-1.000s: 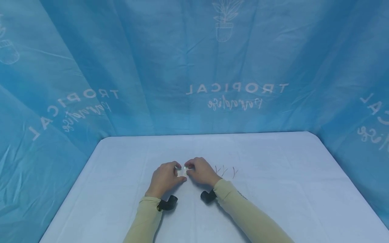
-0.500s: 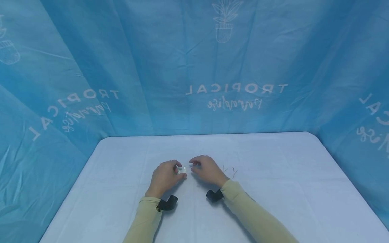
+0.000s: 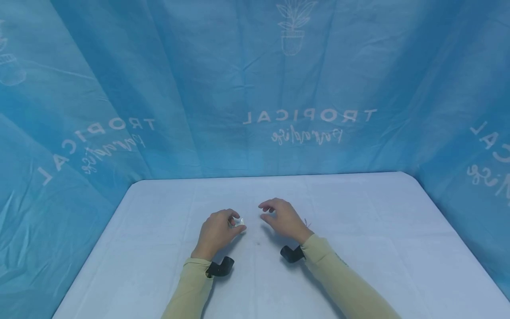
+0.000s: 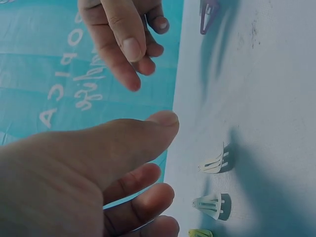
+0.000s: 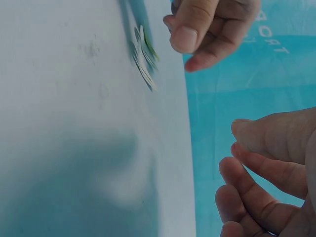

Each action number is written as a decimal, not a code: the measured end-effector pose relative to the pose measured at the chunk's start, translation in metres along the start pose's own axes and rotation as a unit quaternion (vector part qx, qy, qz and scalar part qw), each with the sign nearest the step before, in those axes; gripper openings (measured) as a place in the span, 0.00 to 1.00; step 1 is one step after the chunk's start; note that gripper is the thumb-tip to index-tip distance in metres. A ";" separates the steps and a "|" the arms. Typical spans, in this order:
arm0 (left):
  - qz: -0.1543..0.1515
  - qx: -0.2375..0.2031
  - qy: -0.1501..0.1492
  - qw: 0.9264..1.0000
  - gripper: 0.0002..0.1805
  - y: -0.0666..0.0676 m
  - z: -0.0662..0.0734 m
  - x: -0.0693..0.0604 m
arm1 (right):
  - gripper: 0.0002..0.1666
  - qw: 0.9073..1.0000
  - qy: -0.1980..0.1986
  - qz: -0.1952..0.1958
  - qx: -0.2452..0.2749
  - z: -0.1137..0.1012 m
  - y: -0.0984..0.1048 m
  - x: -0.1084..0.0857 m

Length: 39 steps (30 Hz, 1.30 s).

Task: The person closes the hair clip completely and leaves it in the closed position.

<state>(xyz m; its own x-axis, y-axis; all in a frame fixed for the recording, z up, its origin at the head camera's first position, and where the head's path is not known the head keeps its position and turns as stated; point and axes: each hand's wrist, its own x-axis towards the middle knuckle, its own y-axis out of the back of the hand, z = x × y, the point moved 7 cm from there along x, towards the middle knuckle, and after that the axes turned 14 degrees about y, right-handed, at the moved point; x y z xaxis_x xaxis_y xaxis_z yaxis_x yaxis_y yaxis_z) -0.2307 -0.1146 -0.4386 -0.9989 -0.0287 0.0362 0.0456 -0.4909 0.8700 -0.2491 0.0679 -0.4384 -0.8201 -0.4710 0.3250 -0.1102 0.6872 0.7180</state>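
Observation:
My left hand (image 3: 217, 235) hovers close beside a small pale snap hair clip (image 3: 242, 223), thumb and fingers apart with nothing between them. Under that hand, the left wrist view shows a cream hair clip (image 4: 215, 165), a second whitish one (image 4: 213, 205) and part of a yellow-green one (image 4: 200, 232), in a row on the table. Further right, my right hand (image 3: 284, 219) is in the air, fingers loosely bent and holding nothing visible. A purple hair clip (image 4: 208, 17) stands beyond it, mostly hidden behind that wrist in the head view.
A white cloth covers the table (image 3: 370, 248). Blue printed curtain (image 3: 255, 88) encloses the back and both sides. Faint dark smudges (image 5: 91, 49) mark the cloth. Each wrist carries a black camera mount (image 3: 221, 266).
My right hand has let go by the pale clips and moved right and slightly away, covering more of the purplish clips. The left hand has barely shifted.

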 end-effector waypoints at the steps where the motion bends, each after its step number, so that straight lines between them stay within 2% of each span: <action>1: 0.001 -0.001 -0.001 1.000 0.19 0.000 0.000 0.000 | 0.15 1.000 -0.002 0.001 0.000 0.001 0.002 -0.001; 6: 0.007 -0.012 -0.015 1.000 0.17 0.000 0.004 -0.001 | 0.15 1.000 -0.004 0.012 -0.001 0.003 0.012 -0.005; 16: 0.015 -0.026 -0.021 0.999 0.14 -0.003 0.014 -0.003 | 0.14 0.998 -0.018 0.053 -0.005 0.014 0.028 -0.013; 23: 0.003 -0.025 -0.031 0.999 0.12 -0.013 0.024 -0.005 | 0.15 0.997 -0.033 0.073 -0.005 0.026 0.037 -0.021; 29: 0.004 -0.028 -0.054 0.998 0.11 -0.017 0.034 -0.010 | 0.15 0.996 -0.050 0.067 0.009 0.034 0.036 -0.027; 39: -0.009 -0.028 -0.082 0.996 0.11 -0.034 0.053 -0.009 | 0.12 0.998 -0.042 0.054 -0.004 0.042 0.031 -0.031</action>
<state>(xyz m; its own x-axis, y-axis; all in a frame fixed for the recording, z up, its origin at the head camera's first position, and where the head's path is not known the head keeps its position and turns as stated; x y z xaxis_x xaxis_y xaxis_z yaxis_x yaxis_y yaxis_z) -0.2234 -0.0521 -0.4423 -0.9871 0.1208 0.1051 0.0238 -0.5386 0.8422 -0.2509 0.1270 -0.4515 -0.8716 -0.3456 0.3477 -0.0146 0.7273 0.6862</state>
